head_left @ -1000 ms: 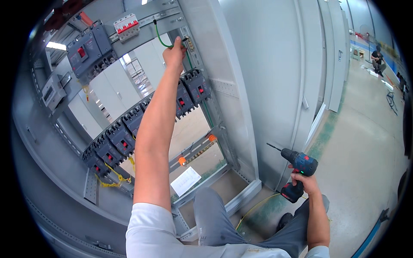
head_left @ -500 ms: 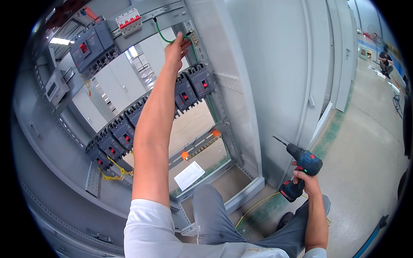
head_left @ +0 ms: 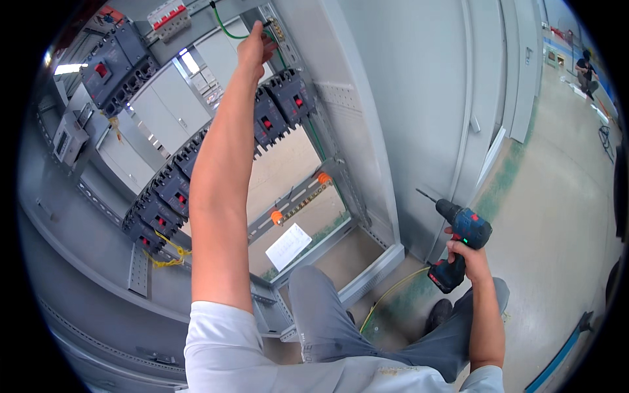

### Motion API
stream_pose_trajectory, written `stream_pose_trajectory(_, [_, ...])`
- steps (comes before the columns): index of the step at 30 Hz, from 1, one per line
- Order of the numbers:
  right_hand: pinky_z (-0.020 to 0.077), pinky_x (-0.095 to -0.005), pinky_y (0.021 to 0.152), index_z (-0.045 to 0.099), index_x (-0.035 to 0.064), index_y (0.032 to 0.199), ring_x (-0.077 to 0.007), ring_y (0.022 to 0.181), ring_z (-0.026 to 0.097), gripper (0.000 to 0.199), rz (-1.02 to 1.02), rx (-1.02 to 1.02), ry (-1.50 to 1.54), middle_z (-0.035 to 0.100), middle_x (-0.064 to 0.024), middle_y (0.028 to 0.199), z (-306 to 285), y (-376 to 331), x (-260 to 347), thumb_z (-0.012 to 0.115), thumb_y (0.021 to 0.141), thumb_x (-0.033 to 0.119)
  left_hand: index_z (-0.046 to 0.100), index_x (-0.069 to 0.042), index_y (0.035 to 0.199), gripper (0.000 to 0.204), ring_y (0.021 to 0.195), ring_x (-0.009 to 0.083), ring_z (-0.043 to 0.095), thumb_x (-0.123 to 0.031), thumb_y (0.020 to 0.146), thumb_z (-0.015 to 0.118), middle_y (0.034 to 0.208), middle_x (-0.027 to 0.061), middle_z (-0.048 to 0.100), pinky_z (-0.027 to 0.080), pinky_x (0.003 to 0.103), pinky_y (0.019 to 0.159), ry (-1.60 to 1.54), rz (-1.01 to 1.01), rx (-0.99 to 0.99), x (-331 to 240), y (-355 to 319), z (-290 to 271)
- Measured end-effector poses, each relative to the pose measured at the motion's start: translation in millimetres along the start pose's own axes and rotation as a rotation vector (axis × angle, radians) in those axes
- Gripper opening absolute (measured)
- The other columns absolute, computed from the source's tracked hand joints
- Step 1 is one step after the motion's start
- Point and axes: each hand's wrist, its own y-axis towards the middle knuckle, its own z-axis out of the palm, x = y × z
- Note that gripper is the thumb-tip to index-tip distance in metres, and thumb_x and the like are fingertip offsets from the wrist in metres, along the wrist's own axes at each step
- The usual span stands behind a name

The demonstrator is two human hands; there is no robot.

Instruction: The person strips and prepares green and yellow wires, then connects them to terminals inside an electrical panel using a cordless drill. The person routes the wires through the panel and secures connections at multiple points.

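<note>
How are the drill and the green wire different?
The drill is chunky, blue and black; the green wire is thin and curved. The drill sits in the right hand, low down; the green wire runs to the left hand, up high. Both are at one of the person's hands.

The person wears a pale short-sleeved shirt (head_left: 226, 350) with brownish marks (head_left: 397, 371) in front, grey trousers (head_left: 324, 321) bearing pale lettering (head_left: 303, 347), and dark shoes (head_left: 439, 315).

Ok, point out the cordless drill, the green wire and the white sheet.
Cordless drill (head_left: 470, 227): head view, on its blue-and-black body.
Green wire (head_left: 225, 30): head view, on its upper curve.
White sheet (head_left: 288, 247): head view, on its middle.
</note>
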Motion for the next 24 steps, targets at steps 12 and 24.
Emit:
stream_pose_trajectory(12, [0.0464, -0.0295, 0.06, 0.062, -0.0047, 0.122, -0.0151, 0.06, 0.058, 0.041, 0.0, -0.081, -0.03, 0.06, -0.004, 0.08, -3.1, -6.3, 1.6, 0.07, 0.083, 0.005, 0.06, 0.005, 0.131, 0.035, 0.097, 0.0255, 0.074, -0.008, 0.098, 0.062, 0.113, 0.0168, 0.072, 0.063, 0.034, 0.085, 0.4, -0.105, 0.189, 8.5, -8.6, -5.6])
stream_pose_trajectory(24, [0.0487, -0.0296, 0.06, 0.064, -0.0024, 0.121, -0.0139, 0.062, 0.059, 0.04, -0.008, -0.085, -0.029, 0.063, -0.0048, 0.088, -0.5, -0.6, -0.2, 0.07, 0.082, 0.0, 0.063, 0.006, 0.124, 0.032, 0.094, 0.0269, 0.074, -0.009, 0.096, 0.063, 0.107, 0.0169, 0.073, 0.062, 0.037, 0.089, 0.302, -0.011, 0.262, 23.0, 13.1, -9.7])
